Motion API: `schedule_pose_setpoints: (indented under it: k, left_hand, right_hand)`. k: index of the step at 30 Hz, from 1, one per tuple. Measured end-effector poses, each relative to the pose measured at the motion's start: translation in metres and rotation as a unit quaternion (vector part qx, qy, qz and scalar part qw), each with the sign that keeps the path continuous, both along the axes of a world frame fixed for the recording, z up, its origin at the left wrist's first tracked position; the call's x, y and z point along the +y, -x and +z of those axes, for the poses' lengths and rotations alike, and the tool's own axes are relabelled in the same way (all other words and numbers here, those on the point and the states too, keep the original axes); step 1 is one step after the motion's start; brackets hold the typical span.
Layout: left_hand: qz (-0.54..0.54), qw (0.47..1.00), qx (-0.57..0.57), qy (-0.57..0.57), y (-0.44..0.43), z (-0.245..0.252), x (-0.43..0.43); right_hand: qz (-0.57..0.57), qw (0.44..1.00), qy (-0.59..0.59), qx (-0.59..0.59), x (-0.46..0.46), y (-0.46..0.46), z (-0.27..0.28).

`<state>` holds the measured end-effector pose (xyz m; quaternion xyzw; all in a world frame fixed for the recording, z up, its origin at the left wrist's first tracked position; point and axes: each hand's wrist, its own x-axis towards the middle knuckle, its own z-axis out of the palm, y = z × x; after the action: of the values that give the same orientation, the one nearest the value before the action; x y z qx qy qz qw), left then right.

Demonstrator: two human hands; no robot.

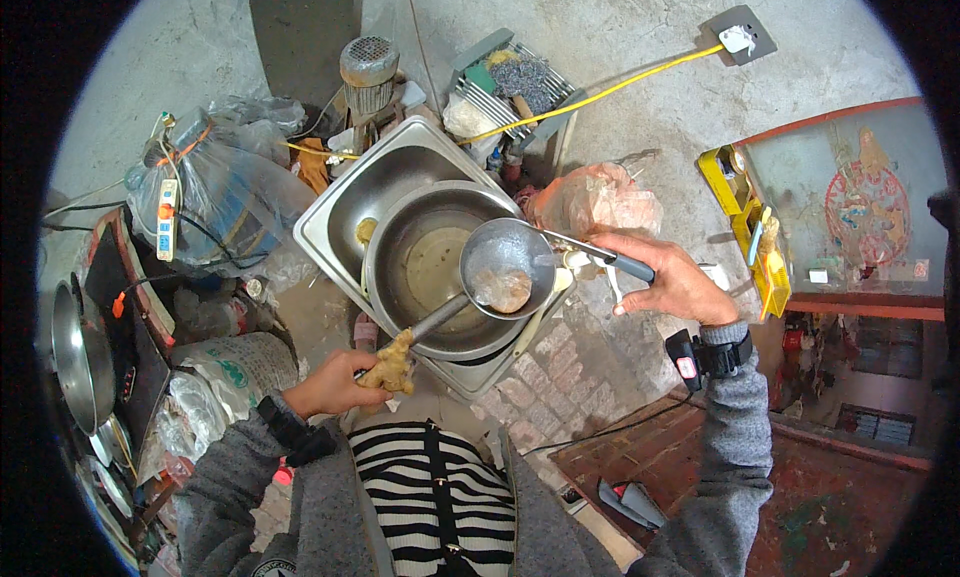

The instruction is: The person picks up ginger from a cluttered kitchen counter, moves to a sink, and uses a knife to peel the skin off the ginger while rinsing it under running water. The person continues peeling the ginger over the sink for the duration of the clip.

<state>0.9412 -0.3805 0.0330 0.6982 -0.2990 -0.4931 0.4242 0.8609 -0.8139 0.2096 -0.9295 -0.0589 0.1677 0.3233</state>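
My left hand (341,382) is closed around a knobbly yellowish-brown cloth or sponge (393,363) at the end of a dark handle. That handle reaches a small round metal pan (480,254), tilted over a large steel basin (390,307). Something clear and brownish lies in the pan. My right hand (671,277) holds a metal handle with a dark grey grip (634,267), which meets the pan's rim; its thumb is apart, near a white tap-like part (613,281). The basin holds shallow cloudy water and sits in a steel sink (330,213).
Behind the sink stand a rusty motor (367,71) and a grey rack (525,89) with steel scourers. A yellow cable (600,93) crosses the floor. At right are a pink plastic bag (600,202) and a yellow basket (772,277); at left, a power strip (166,221) and a wok (79,359).
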Motion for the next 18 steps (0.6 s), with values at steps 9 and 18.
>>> schedule_pose_setpoints:
  k: [9, 18]
  left_hand:
    - [0.022, 1.000, 0.000, 0.002, 0.004, -0.016, 0.000]
    - [0.016, 1.000, -0.006, -0.001, 0.002, -0.022, -0.001]
  right_hand:
    - [0.000, 1.000, 0.005, -0.012, 0.003, 0.000, 0.001]
    - [0.002, 0.999, 0.032, -0.031, 0.006, -0.003, 0.001]
